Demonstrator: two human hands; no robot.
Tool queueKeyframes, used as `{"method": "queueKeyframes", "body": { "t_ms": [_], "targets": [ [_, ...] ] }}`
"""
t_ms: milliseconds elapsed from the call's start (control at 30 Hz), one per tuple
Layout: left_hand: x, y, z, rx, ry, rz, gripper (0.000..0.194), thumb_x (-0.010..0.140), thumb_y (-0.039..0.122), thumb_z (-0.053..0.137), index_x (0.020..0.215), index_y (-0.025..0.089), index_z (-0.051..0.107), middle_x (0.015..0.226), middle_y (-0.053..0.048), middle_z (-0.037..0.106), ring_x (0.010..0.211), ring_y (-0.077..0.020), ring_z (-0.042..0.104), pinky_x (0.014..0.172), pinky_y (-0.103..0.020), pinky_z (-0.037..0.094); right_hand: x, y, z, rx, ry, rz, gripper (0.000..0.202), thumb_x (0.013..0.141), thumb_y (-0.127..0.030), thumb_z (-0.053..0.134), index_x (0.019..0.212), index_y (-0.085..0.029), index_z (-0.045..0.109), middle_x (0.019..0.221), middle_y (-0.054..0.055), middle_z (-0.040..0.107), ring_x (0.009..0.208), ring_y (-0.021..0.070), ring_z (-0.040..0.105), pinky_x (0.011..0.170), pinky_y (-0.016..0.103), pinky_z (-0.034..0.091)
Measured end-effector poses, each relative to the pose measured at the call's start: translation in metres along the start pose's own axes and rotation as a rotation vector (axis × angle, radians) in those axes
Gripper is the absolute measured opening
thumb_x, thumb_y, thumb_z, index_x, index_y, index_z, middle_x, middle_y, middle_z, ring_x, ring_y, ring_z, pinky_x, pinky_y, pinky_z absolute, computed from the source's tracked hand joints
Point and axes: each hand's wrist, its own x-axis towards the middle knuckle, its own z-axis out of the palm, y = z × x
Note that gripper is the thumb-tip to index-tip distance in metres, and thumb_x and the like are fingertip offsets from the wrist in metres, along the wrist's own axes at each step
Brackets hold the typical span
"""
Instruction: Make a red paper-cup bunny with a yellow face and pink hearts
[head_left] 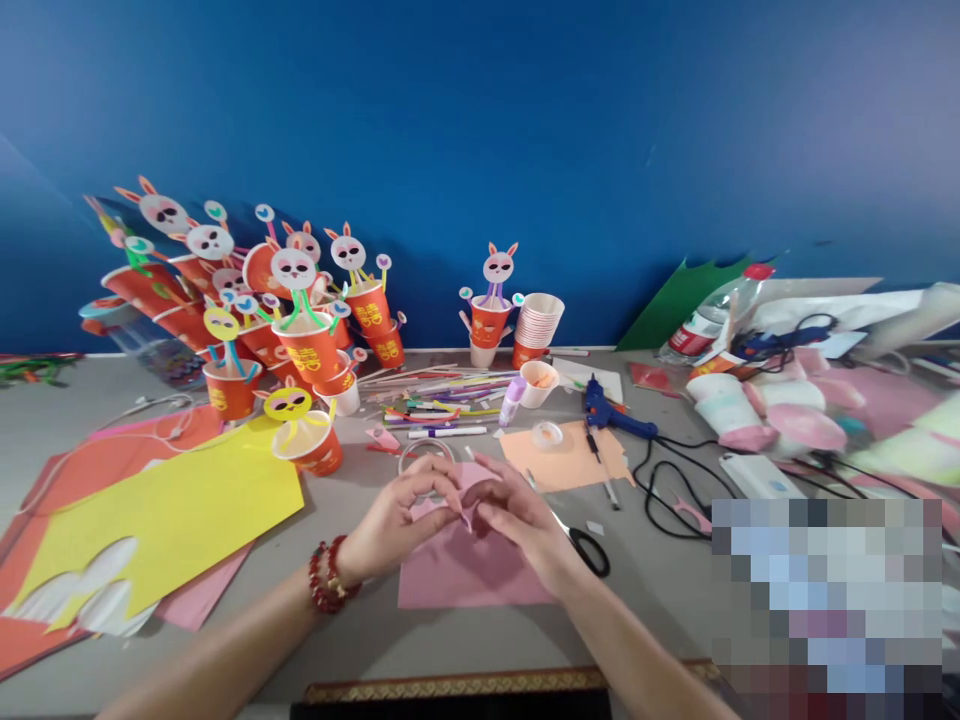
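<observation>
My left hand [420,510], with red beaded bracelets on its wrist, pinches a small piece of pink paper [467,516]. Fingertips of my right hand [517,515] close on the same piece from the other side. Both hands are over a pink paper sheet [480,585] lying flat on the table. Black-handled scissors [589,552] lie just right of the sheet, their blades partly hidden by my right hand. Behind my left hand is a roll of tape [426,455]. The exact shape of the pinched piece is hidden by my fingers.
Red paper cups with rabbit faces [307,345] crowd the back left. Yellow paper [172,510] covers the left side. A blue glue gun [611,410] with black cable, a glue stick [512,400] and stacked cups [538,325] stand behind. A bottle [705,320] is right.
</observation>
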Motion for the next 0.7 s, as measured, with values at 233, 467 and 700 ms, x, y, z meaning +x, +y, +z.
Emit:
{"method": "queueKeyframes", "body": {
  "t_ms": [233,467,700],
  "targets": [
    [-0.003,-0.011,0.008,-0.226,0.014,0.021,0.018,0.092,0.036,0.059,0.085,0.020,0.063,0.103,-0.009,0.055,0.107,-0.0229,0.055,0.099,-0.043,0.043,0.001,0.003,0.017,0.216,-0.052,0.089,0.054,0.075,-0.034,0.078,0.123,-0.023,0.057,0.075,-0.002,0.061,0.064,0.0138,0.059,0.062,0.028,0.051],
    [-0.011,-0.011,0.014,-0.375,0.082,-0.233,0.021,0.091,0.038,0.058,0.092,0.017,0.061,0.088,-0.004,0.057,0.077,-0.0151,0.055,0.070,-0.027,0.047,-0.002,0.006,0.013,-0.144,0.183,-0.124,0.051,0.085,-0.029,0.069,0.131,-0.025,0.049,0.081,0.000,0.065,0.072,0.0153,0.061,0.063,0.026,0.050],
    [-0.015,-0.014,0.025,-0.335,0.142,-0.372,0.023,0.089,0.038,0.061,0.082,0.016,0.063,0.076,-0.002,0.060,0.073,-0.0148,0.056,0.069,-0.025,0.045,-0.004,0.006,0.011,-0.293,0.242,-0.193,0.046,0.087,-0.028,0.067,0.130,-0.027,0.053,0.091,0.002,0.061,0.076,0.0147,0.059,0.068,0.026,0.051]
  ]
}}
